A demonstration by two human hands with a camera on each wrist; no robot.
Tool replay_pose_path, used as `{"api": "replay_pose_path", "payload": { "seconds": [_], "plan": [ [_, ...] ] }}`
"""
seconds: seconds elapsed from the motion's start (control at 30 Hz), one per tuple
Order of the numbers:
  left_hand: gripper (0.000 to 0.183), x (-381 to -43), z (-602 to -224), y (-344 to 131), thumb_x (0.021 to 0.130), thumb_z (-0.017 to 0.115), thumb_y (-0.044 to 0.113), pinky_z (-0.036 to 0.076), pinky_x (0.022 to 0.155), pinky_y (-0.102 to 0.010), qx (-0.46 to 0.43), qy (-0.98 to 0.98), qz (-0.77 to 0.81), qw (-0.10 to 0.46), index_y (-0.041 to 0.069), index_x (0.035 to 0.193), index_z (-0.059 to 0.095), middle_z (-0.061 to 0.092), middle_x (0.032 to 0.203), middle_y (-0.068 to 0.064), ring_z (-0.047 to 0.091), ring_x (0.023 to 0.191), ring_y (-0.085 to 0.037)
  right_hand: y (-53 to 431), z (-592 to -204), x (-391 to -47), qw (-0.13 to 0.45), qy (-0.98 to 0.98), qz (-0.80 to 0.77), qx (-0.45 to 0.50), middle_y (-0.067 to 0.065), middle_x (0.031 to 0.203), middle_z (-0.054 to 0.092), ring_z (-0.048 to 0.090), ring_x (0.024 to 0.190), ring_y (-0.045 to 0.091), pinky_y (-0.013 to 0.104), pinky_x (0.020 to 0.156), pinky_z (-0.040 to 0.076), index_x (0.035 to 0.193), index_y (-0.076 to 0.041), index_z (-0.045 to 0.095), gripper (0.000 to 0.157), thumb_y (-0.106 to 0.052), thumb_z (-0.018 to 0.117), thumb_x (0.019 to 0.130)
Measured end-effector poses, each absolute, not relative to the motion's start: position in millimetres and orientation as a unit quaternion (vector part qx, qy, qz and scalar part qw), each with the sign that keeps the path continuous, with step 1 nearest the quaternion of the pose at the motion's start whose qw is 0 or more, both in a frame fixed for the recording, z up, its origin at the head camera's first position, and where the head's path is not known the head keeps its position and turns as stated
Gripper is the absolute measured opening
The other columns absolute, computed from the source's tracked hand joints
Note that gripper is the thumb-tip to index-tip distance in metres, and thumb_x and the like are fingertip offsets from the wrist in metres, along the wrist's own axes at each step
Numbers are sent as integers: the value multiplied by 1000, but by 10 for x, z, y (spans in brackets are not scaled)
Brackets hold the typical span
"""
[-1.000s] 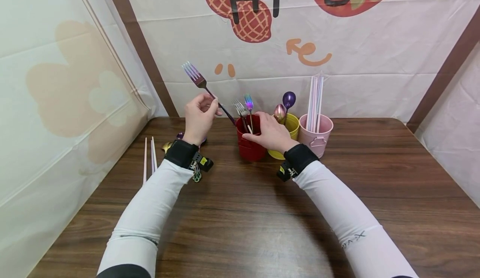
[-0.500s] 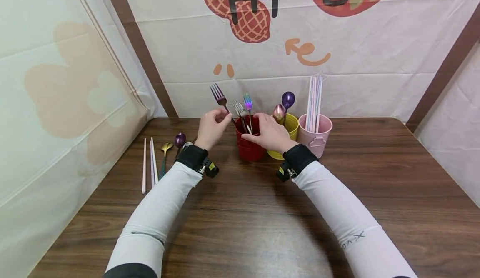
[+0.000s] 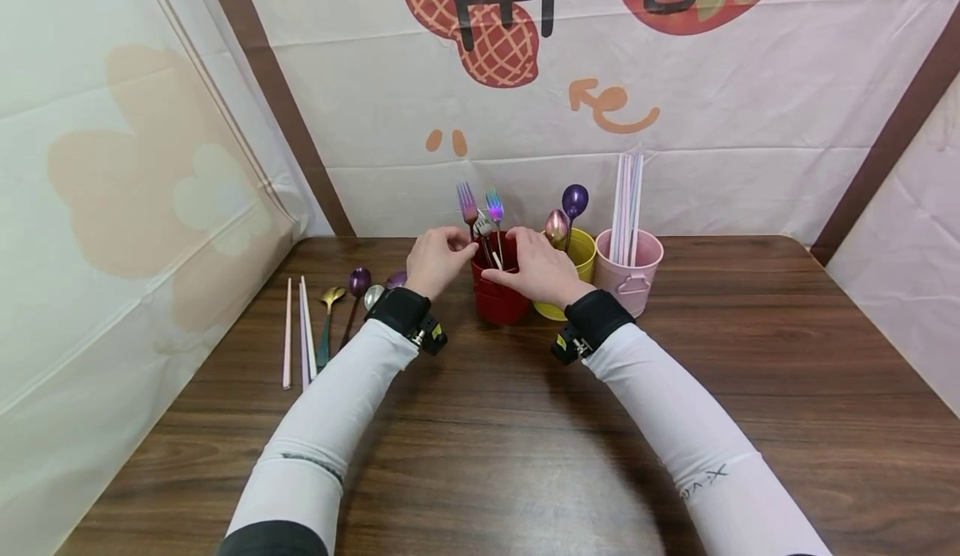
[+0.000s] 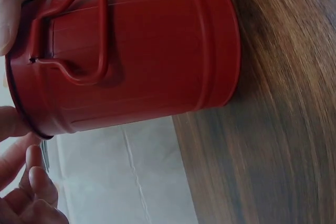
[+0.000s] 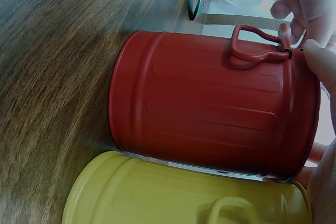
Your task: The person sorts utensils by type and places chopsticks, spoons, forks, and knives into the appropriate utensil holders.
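My left hand (image 3: 438,260) is at the left rim of a small red bucket (image 3: 501,302), pinching a purple fork (image 3: 467,200) by its handle. That fork stands nearly upright, tines up, its lower end hidden by the hand and bucket. A silver fork (image 3: 483,224) and a rainbow-coloured fork (image 3: 495,204) stand inside the bucket. With thumb and fingers spread about the rim, my right hand (image 3: 543,268) holds the bucket from the right. The right wrist view shows the thumb against the red bucket's wall (image 5: 210,98).
A yellow bucket (image 3: 551,310) with spoons (image 3: 575,199) stands beside the red one. Further right is a pink bucket (image 3: 630,281) of straws or chopsticks (image 3: 628,206). Chopsticks (image 3: 288,335), a gold-headed spoon (image 3: 332,296) and a purple spoon (image 3: 359,281) lie at left on the wooden table (image 3: 480,456).
My left hand has moved right to the red bucket, bringing the purple fork from a slant to nearly upright beside the other forks. The right hand has stayed at the bucket.
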State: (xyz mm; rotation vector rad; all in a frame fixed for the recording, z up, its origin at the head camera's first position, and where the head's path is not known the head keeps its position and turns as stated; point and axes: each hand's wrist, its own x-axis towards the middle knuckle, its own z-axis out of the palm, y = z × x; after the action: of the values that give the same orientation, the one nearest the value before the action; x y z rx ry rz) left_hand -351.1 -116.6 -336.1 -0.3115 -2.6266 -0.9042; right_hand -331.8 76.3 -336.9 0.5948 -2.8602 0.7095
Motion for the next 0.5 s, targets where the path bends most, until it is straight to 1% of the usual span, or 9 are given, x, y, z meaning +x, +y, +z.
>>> {"api": "replay_pose_path", "payload": {
  "seconds": [0.13, 0.27, 0.5],
  "plan": [
    [19, -3509, -3355, -1175, 90, 70, 29, 45, 64, -36, -87, -923, -332, 175, 11, 92, 71, 67, 84, -4, 60, 79, -20, 751, -3357, -3312, 63, -950, 234, 197, 11, 126, 54, 52, 111, 23, 42, 84, 53, 138, -9, 41, 77, -63, 60, 86],
    [20, -3503, -3346, -1212, 90, 70, 31, 45, 66, -36, -82, -916, -350, 177, 11, 90, 69, 67, 85, -4, 60, 80, -20, 748, -3337, -3304, 63, -950, 235, 197, 11, 127, 54, 52, 112, 23, 43, 84, 53, 138, -9, 41, 77, -62, 60, 86],
    [22, -3449, -3364, -1348, 93, 66, 33, 43, 67, -35, -87, -918, -350, 166, 11, 94, 68, 66, 89, -4, 59, 85, -21, 750, -3335, -3315, 65, -949, 234, 199, 10, 117, 56, 53, 104, 21, 40, 81, 53, 134, -7, 44, 75, -62, 61, 86]
  ]
}}
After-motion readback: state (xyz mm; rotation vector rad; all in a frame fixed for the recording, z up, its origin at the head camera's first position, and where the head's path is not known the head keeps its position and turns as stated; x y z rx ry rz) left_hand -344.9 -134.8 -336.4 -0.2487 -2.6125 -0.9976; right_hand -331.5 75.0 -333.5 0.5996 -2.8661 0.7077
